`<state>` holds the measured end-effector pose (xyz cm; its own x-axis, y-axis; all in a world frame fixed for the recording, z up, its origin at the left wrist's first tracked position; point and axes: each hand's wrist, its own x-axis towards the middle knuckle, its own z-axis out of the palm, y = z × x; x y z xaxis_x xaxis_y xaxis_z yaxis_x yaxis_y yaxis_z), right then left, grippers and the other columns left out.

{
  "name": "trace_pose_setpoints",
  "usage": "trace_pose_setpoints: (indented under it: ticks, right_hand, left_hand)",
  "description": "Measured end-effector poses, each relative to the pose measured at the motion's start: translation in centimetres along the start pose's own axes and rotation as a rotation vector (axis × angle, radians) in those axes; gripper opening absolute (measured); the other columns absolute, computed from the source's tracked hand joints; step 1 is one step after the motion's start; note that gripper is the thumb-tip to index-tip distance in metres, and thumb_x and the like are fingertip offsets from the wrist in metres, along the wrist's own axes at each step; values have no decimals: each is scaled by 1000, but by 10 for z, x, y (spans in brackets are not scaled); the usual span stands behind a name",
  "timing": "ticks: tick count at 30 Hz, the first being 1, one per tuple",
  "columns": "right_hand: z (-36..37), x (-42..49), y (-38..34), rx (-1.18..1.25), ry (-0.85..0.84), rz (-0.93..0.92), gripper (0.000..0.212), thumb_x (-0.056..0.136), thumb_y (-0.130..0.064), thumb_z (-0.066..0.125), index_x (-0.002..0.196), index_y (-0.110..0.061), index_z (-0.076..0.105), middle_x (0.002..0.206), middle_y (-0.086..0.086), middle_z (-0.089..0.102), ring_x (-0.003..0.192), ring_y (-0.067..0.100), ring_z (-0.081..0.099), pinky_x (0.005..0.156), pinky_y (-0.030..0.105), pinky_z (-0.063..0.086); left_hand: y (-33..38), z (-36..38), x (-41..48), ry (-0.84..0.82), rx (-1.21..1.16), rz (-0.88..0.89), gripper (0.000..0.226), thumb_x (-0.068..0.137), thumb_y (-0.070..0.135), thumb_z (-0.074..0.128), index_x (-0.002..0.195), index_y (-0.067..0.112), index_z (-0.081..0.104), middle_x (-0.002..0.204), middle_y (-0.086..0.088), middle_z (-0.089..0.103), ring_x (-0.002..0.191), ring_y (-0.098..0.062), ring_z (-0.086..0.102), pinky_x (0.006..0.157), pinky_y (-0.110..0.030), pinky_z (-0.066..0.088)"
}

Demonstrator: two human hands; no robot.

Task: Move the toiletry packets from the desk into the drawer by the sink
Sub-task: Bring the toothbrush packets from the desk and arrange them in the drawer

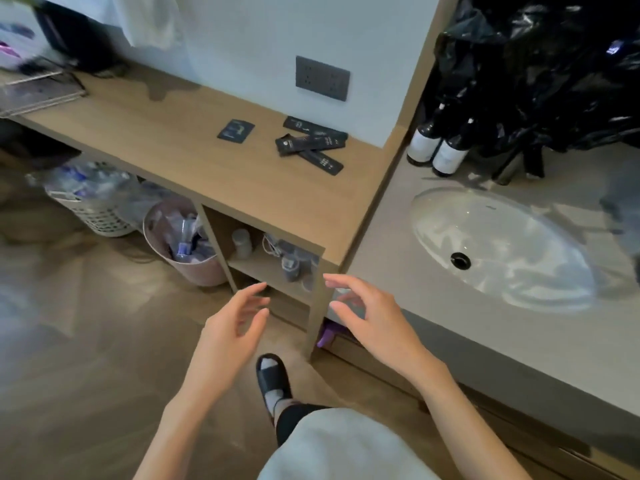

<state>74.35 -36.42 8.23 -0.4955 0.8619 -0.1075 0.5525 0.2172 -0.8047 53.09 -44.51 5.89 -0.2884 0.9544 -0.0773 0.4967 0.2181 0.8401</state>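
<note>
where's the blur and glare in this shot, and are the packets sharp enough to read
Head view: motion blur smears the left edge and floor; wide-angle bends the desk; glare patches streak the sink; the packets are fairly crisp, print unreadable; both hands slightly soft.

We see our two bare forearms, with no sleeves, watch, rings or bracelets on them. Our left hand (231, 327) and right hand (372, 318) are bare too, with short, plain nails on the fingers. At six o'clock a pale grey-white cloth garment (341, 448) covers our lap, smooth and unmarked. Just above it, towards twelve o'clock, a narrow edge of black fabric legwear (294, 419) shows at the shin. Beyond that our foot wears a white sock (272, 398) inside a black open-toed slide sandal with a broad strap (273, 377); the sock's toe shows through the sandal's open front.
</note>
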Motion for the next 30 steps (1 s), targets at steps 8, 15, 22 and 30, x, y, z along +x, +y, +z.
trace_pose_setpoints:
  ticks: [8,15,22,30]
  right_hand:
    - [29,188,-27,116,95,56,36,95,-24,55,129,-37,52,121,-25,57,101,-7,55,88,11,45]
    - [37,329,-16,-94,211,225,41,95,-25,53,136,-29,47,129,-9,53,102,8,54,82,21,47]
    - [27,453,42,-209,264,394,45,91,-15,58,135,-20,49,141,7,46,124,28,49,100,31,37]
    - [15,560,72,-487,-11,554,80,87,-14,57,153,-31,13,163,3,1,148,34,2,116,53,23]
  left_hand:
    - [-36,-82,173,3,92,109,44,91,21,57,133,31,49,114,18,63,103,4,59,88,-24,50]
    - [-56,-132,314,-36,70,100,46,93,19,55,137,28,45,117,14,60,104,-3,58,85,-24,49]
    - [-92,-139,462,-30,7,55,51,94,30,54,142,24,38,126,6,57,109,-7,54,88,-24,46]
    - [-152,-112,608,-175,188,72,61,91,42,51,147,27,30,153,-2,30,142,-19,24,115,-36,24]
